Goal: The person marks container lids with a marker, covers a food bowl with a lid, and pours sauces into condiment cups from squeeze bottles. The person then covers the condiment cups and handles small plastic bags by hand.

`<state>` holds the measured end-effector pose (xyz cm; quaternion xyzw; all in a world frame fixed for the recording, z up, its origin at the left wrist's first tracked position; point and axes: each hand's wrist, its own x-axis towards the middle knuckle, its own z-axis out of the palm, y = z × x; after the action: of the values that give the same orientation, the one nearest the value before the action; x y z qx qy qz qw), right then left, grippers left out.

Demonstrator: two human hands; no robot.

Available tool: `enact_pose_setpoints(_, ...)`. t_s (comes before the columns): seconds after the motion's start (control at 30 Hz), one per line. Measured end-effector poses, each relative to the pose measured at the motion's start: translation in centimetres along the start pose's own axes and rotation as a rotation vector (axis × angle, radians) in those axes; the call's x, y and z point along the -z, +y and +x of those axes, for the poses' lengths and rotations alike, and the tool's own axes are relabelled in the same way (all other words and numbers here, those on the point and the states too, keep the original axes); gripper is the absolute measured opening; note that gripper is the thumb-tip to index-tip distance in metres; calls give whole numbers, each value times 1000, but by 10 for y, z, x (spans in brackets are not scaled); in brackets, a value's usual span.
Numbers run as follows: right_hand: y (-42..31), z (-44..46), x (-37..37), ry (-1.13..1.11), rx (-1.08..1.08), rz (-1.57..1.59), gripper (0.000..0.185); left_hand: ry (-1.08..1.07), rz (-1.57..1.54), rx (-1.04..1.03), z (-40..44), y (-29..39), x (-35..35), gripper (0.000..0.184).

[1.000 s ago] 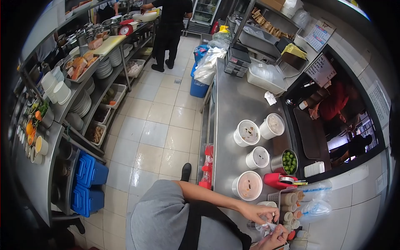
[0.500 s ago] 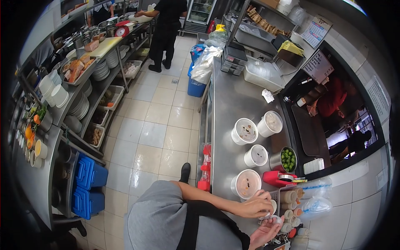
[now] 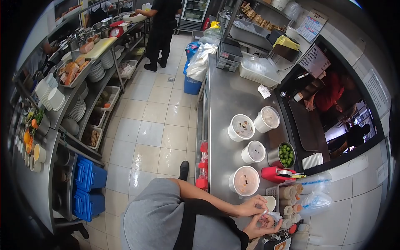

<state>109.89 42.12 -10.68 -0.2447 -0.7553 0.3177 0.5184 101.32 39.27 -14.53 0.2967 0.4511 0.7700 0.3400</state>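
Observation:
Fingers pinched together, my left hand (image 3: 252,206) grips one end of a small, crumpled clear plastic bag (image 3: 275,216). My right hand (image 3: 259,228) holds the same bag from the near side, its fingers curled around it. What the bag contains, if anything, is too small to make out. Just beyond my left fingers stands an open white cup (image 3: 271,202). A large white tub (image 3: 244,181) with a clear lid and orange contents sits close to my left wrist. Further along are a smaller lidded tub (image 3: 253,152) and two more lidded tubs (image 3: 241,127) (image 3: 267,119).
A metal pot of green limes (image 3: 286,156) and a red tape dispenser (image 3: 275,175) stand by the wall. Several small bottles (image 3: 288,204) crowd beside my hands. Across the tiled floor (image 3: 143,131), a shelf holds plates (image 3: 75,109). A person in black (image 3: 160,33) stands further back.
My left hand has drawn back from the white cup, showing more of it. Both hands are now closer together on the plastic bag. The view has shifted slightly.

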Motion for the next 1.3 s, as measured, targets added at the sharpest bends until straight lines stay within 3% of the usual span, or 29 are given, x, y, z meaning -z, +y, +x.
enact_pose_setpoints(0.37, 6, 1, 2, 5, -74, 74, 60, -13, 251, -110, -10, -6, -4, 16)
enact_pose_setpoints(0.57, 25, 0, 9, 44, -39, 101, 56, -113, -53, 159, -4, -4, -5, 22)
enact_pose_setpoints(0.6, 27, -1, 12, 25, -50, 105, 55, -113, 17, 152, -2, -9, -4, 23)
enact_pose_setpoints(0.67, 22, -3, 15, -78, 34, -41, 54, -133, 152, 152, 4, -29, -4, 25)
enact_pose_setpoints(0.77, 9, 1, 29, -297, 135, -275, 52, -189, 44, 368, 8, -56, 3, 29)
enact_pose_setpoints(0.8, 17, 4, 36, -391, 175, -326, 54, -263, -27, 464, 5, -46, 9, 26)
enact_pose_setpoints(0.9, 23, 11, 49, -577, 208, -402, 51, -200, -199, 603, -7, -19, 4, 21)
enact_pose_setpoints(1.0, 22, 17, 57, -675, 210, -442, 47, -183, -173, 588, -8, -27, 5, 19)
enact_pose_setpoints(1.13, 11, 19, 58, -640, 308, -557, 49, -261, -17, 385, -3, -25, 11, 17)
enact_pose_setpoints(1.17, 5, 23, 57, -627, 348, -607, 49, -215, 46, 201, -3, -34, 10, 20)
enact_pose_setpoints(1.23, -4, 31, 55, -706, 336, -697, 48, -136, 165, 148, -9, -23, 10, 24)
enact_pose_setpoints(1.3, -3, 32, 55, -707, 425, -663, 46, -249, 297, 46, -7, -19, 16, 22)
